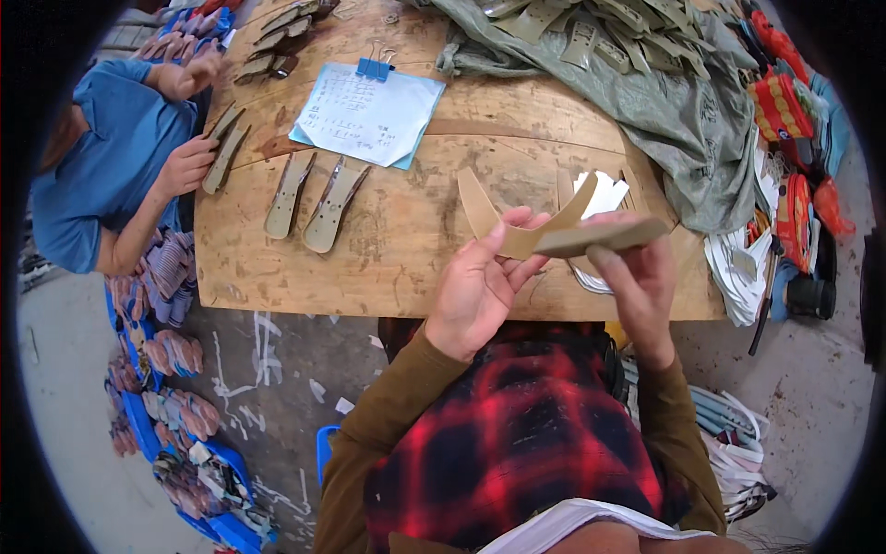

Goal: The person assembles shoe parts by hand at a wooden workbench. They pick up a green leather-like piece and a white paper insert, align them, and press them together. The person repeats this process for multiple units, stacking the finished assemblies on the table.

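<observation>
Above the table's near edge, my left hand (482, 288) pinches a tan curved strip (520, 242), bent in a U with both ends pointing up. My right hand (639, 288) grips an olive shoe insole (604, 237), seen nearly edge-on, its thumb below and fingers behind. The insole's left end meets or overlaps the strip; I cannot tell whether they are joined. White strips (604, 196) lie on the table behind my right hand, partly hidden. To the left rest two olive insoles, one (288, 198) beside the other (332, 208), narrow ends pointing away.
Papers (369, 115) with a blue binder clip (374, 68) lie mid-table. A green-grey cloth (683, 138) bearing many insoles covers the far right. At left, a co-worker in a blue shirt (120, 157) touches more insoles (223, 162). Blue bins (138, 425) with bundled pieces stand on the floor.
</observation>
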Demonstrator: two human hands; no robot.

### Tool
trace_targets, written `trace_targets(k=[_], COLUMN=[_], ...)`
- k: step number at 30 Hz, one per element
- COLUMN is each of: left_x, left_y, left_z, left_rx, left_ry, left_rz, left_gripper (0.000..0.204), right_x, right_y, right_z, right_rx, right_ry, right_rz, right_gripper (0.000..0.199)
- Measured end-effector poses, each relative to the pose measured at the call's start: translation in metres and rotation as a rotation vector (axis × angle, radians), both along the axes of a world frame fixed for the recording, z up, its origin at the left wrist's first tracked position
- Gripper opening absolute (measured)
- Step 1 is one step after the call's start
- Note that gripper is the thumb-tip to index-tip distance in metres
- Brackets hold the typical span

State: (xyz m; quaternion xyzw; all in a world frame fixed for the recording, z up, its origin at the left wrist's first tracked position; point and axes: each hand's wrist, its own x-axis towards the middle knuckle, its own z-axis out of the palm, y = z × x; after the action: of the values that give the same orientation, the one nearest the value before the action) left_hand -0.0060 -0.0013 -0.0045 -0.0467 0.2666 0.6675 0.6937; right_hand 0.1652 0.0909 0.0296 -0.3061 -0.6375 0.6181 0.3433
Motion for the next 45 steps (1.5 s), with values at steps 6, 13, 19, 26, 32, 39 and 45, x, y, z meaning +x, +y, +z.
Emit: trace_targets(k=[6,13,19,26,32,39,45], left_x=[0.006,0.008,0.010,0.010,0.010,0.011,-0.002], left_y=[-0.002,-0.004,-0.004,-0.004,-0.004,-0.004,-0.003], left_z=[-0.001,-0.001,-0.005,-0.004,-0.002,0.001,0.011], left_rx=[0.027,0.006,-0.005,0.008,0.026,0.051,0.123], left_ry=[-0.039,-0.022,-0.006,0.041,0.068,0.124,0.412], left_rz=[-0.019,0.011,0.008,-0.006,-0.015,-0.009,-0.019], left_gripper=[0.045,0.043,0.043,0.043,0.043,0.044,0.048], right_x=[-0.012,-0.017,-0.017,-0.016,-0.015,-0.014,-0.020], right_y=[0.004,0.018,0.018,0.018,0.016,0.017,0.010], right_z=[-0.003,-0.014,-0.015,-0.016,-0.018,-0.016,-0.030], right_rx=[0.224,0.599,0.625,0.646,0.668,0.756,0.848], right_ry=[-0.109,-0.210,-0.246,-0.241,-0.242,-0.257,0.015], right_rz=[0.064,0.181,0.185,0.194,0.156,0.181,0.139], right_gripper=[0.039,0.034,0.033,0.033,0.034,0.039,0.044])
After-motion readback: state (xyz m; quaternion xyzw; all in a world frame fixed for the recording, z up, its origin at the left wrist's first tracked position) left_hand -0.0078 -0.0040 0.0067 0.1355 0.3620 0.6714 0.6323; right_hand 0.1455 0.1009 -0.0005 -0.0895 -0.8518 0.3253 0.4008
